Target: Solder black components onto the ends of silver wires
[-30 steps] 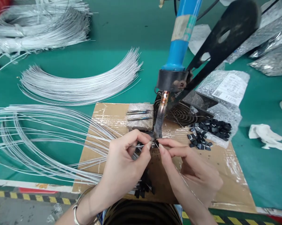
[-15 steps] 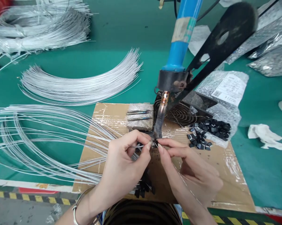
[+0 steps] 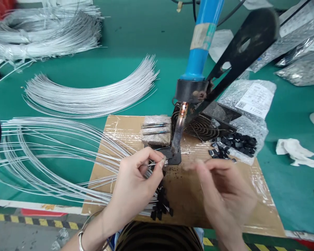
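My left hand [image 3: 139, 177] is closed in a pinch on a thin wire [image 3: 152, 164], just left of the soldering iron's tip. A small shiny metal end shows beyond my fingertips, beside a dark flat bracket [image 3: 175, 159] under the tip. The soldering iron [image 3: 196, 64] has a blue handle and leans in a black metal stand [image 3: 240, 48]. My right hand [image 3: 224, 188] is smeared by motion, over the cardboard right of the tip; whether it holds anything is unclear. Wires with black connector ends [image 3: 160, 207] lie below my left hand.
Loose white wires [image 3: 54, 167] spread at left, with a curved bundle [image 3: 94, 99] behind and larger coils [image 3: 47, 31] farther back. Right of the stand are black connectors [image 3: 234, 144] and a clear plastic bag [image 3: 258, 97]. A worn block [image 3: 157, 137] sits on the cardboard [image 3: 193, 198].
My right hand has drawn away to the right from the iron's tip. My left hand has shifted slightly left, still pinching the wire.
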`<action>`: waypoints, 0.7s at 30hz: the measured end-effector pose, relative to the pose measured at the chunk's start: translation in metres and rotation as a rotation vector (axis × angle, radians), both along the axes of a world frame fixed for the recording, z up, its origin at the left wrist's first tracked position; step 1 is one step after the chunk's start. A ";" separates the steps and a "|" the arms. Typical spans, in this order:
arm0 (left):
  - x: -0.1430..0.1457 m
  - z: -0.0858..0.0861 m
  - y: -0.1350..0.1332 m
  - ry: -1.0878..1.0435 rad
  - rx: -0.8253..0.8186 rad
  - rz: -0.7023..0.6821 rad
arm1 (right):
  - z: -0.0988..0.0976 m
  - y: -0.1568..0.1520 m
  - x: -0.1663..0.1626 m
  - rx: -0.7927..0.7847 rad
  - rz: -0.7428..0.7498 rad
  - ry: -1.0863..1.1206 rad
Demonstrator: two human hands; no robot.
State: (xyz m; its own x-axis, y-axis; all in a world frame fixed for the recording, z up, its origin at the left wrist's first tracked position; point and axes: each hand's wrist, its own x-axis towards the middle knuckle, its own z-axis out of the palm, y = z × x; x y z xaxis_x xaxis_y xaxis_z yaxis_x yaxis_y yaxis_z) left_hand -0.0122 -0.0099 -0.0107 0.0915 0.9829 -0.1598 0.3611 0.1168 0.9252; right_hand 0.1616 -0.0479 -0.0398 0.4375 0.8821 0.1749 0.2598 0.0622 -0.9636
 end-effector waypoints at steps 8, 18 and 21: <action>-0.026 -0.014 -0.007 0.133 0.167 -0.026 | -0.013 -0.003 0.101 -0.110 -0.314 0.439; -0.055 -0.014 0.008 0.203 0.321 0.076 | -0.058 -0.001 0.121 -0.187 -0.244 0.238; -0.073 -0.011 0.043 0.483 0.422 0.065 | -0.056 0.003 0.102 -0.142 -0.157 0.222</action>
